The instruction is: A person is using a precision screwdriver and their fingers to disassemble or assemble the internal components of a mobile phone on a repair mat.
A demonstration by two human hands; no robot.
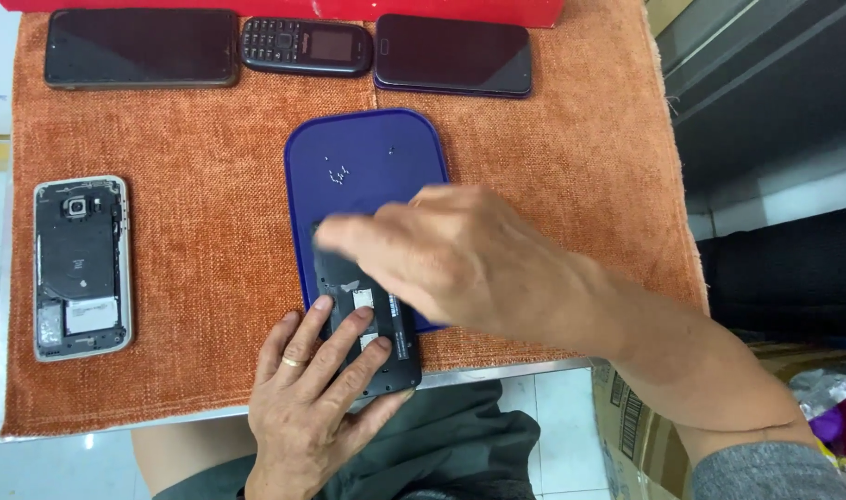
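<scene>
Orange woven cloth (210, 231) covers the work table; all items rest on it. A blue rounded tray (367, 148) lies at centre, with a few tiny screws (338, 172) scattered on its upper part.

Opened black phone (381, 338), back cover off and internals exposed, lies partly on the tray's lower edge and partly over the cloth, its bottom end reaching the table's near edge.

Left hand (307, 403): fingers extended and spread flat on the phone's lower left portion, pressing it down. A ring sits on one finger. The hand is not closed around the phone.

Right hand (460, 255): reaches in from the right, palm down, fingers extended leftward over the phone's upper end. It is motion-blurred and covers much of the phone and the tray's lower half; whether the fingertips grip anything cannot be determined.

Surroundings:
- Disassembled silver-framed phone (80, 268) at the left, well apart.
- Along the far edge: a large black smartphone (140, 48), a keypad phone (307, 46), a dark smartphone (453, 54).
- Red box edge (284, 7) behind them.
- Cardboard box (631, 426) below right.
</scene>
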